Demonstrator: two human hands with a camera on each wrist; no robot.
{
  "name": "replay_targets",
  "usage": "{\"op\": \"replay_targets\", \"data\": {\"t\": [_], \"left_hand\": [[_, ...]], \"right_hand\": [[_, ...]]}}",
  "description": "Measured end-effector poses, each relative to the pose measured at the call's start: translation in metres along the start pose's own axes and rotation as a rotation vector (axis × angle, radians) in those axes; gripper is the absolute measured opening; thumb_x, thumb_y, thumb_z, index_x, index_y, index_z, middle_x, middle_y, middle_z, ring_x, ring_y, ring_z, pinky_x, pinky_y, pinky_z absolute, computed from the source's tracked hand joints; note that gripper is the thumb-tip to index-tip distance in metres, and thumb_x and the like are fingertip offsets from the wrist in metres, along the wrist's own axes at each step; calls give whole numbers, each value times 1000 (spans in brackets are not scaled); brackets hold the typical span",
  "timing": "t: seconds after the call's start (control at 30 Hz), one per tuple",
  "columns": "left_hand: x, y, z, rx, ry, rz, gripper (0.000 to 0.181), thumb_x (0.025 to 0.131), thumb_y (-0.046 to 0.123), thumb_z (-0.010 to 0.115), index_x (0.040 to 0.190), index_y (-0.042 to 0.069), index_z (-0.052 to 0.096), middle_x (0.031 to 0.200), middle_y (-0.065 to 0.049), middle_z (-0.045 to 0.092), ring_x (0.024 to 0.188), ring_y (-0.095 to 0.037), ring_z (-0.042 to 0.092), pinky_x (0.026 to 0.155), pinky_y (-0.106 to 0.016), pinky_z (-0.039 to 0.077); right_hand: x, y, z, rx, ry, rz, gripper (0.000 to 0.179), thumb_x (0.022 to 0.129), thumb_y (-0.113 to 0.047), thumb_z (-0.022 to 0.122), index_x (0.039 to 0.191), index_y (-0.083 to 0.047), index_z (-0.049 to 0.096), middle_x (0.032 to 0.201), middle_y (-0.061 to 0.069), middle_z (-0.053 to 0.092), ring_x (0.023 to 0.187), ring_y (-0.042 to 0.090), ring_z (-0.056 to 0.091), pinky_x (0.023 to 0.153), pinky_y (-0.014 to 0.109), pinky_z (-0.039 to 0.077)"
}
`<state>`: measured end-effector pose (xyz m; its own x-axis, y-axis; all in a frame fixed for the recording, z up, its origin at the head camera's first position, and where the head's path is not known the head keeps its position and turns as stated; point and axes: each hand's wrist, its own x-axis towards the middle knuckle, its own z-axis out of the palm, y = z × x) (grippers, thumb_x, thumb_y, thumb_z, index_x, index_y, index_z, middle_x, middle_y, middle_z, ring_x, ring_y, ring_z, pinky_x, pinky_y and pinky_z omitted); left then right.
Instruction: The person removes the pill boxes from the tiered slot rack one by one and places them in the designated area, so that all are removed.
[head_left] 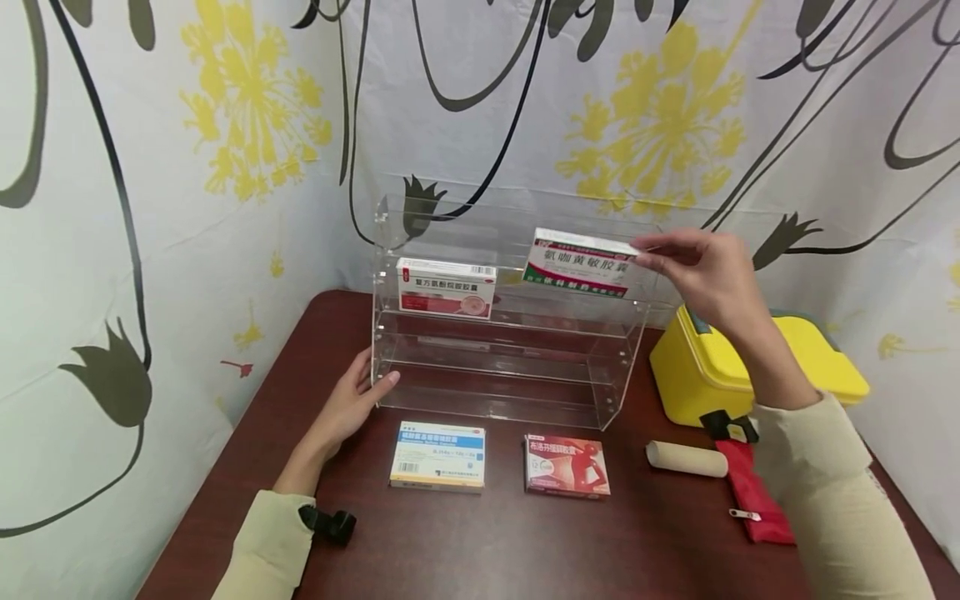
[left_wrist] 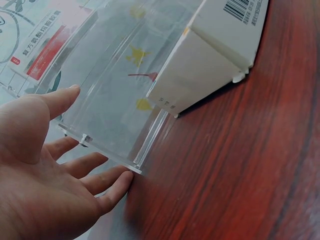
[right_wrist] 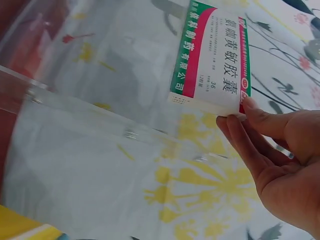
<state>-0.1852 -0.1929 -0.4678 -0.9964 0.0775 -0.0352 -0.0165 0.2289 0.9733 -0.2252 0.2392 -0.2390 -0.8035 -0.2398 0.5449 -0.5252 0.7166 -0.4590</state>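
Observation:
A clear acrylic display rack (head_left: 510, 406) with stepped shelves stands on the table. My right hand (head_left: 708, 271) pinches a white, green and red medicine box (head_left: 577, 265) by its right end, at the rack's upper right shelf. In the right wrist view, thumb and fingertips hold that box (right_wrist: 212, 57) at one corner. My left hand (head_left: 352, 404) holds the rack's lower left side, thumb at the front edge, as the left wrist view also shows. A white and red medicine box (head_left: 447, 289) sits on the upper shelf at left.
In front of the rack lie a blue and white medicine box (head_left: 437, 456) and a red medicine box (head_left: 567, 465). To the right are a yellow case (head_left: 697, 379), a beige cylinder (head_left: 686, 459) and a red zippered pouch (head_left: 761, 500). A patterned curtain (head_left: 480, 125) hangs behind the table.

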Motion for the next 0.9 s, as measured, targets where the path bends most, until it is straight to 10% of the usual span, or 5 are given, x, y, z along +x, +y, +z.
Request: {"op": "replay_targets", "data": {"t": [0.37, 0.9], "left_hand": [[-3, -4, -1, -10, -10, -3, 80, 94, 47, 64, 157, 26, 19, 156, -5, 31, 139, -31, 35, 104, -53, 37], [3, -1, -1, -9, -15, 2, 78, 95, 43, 64, 157, 25, 20, 155, -4, 32, 137, -30, 37, 103, -52, 38]], "right_hand": [[-12, -10, -10, 8, -2, -63, 22, 86, -9, 76, 108, -13, 77, 101, 1, 72, 83, 1, 67, 72, 11, 49], [-109, -33, 8, 58, -117, -121, 34, 73, 13, 79, 104, -1, 75, 95, 7, 71, 83, 10, 64, 72, 12, 50]]}}
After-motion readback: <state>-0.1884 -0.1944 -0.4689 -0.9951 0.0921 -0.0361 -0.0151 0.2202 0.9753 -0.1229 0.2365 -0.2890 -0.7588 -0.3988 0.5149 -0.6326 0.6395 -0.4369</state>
